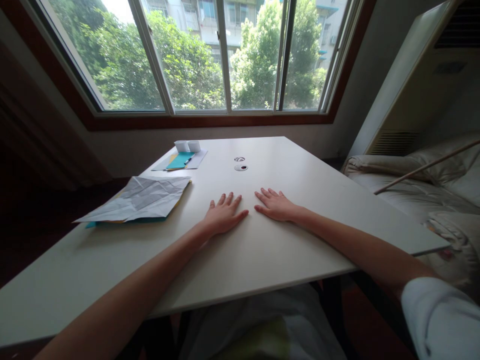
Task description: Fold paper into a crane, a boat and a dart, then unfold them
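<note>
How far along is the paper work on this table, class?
Done: one creased sheet lies unfolded atop coloured paper. In hand: nothing; the left hand and right hand rest flat and empty on the table. Left: the far paper stack lies untouched.

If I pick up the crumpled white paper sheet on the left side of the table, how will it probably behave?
The crumpled white sheet looks thin and full of creases, so it is probably very light and would sag if lifted by one edge. It lies on coloured papers, so pushing it may drag them along. Rolling seems unlikely, since it lies nearly flat.
</note>
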### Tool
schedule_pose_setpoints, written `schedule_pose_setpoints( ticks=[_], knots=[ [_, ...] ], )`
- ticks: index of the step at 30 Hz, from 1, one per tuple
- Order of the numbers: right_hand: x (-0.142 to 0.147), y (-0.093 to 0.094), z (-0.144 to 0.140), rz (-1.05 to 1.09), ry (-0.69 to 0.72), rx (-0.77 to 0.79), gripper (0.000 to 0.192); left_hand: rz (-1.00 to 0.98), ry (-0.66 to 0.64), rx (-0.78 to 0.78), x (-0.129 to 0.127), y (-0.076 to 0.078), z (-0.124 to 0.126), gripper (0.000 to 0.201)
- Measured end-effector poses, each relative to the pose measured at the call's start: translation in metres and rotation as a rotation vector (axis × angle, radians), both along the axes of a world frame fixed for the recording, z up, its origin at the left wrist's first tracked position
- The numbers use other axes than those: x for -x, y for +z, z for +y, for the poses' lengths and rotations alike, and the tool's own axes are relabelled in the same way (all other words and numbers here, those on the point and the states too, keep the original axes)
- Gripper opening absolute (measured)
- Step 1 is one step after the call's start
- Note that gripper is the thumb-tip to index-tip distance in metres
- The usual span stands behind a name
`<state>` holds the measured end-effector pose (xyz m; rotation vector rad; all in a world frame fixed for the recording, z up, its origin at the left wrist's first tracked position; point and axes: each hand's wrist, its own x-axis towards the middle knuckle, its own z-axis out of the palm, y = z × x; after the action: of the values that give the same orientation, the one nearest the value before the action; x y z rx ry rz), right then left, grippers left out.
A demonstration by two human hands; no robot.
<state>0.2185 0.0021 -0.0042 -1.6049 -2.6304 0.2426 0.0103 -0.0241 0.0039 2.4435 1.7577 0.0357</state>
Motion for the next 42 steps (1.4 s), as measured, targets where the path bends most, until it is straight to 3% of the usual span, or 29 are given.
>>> schedule_pose_setpoints(
  ticks=[23,30,32,35,38,39,42],
  knots=[
    [0.0,0.001,-0.001,-0.003,-0.002,0.008,0.074,0.009,0.006,-0.001,-0.001,0.0,0.0,0.077],
    [0.001,0.003,-0.002,-0.024,-0.004,0.02,0.073,-0.011,-0.03,-0.121,0.02,0.015,0.008,0.056],
    [0.001,0.004,-0.002,-0.033,-0.007,0.028,0.073,0.039,0.028,-0.235,0.035,0.025,0.012,0.05],
    [0.001,0.005,-0.002,-0.035,-0.008,0.033,0.072,0.169,0.264,-0.345,0.06,0.039,0.017,0.045],
    [0.0,0.004,-0.001,-0.023,0.0,0.028,0.073,0.209,0.434,-0.285,0.082,0.048,0.022,0.049],
    [0.0,0.004,-0.001,-0.02,0.003,0.026,0.073,0.209,0.545,-0.232,0.088,0.049,0.024,0.049],
    [0.0,0.003,-0.001,-0.019,0.006,0.021,0.073,0.22,0.659,-0.096,0.102,0.048,0.029,0.045]
  ],
)
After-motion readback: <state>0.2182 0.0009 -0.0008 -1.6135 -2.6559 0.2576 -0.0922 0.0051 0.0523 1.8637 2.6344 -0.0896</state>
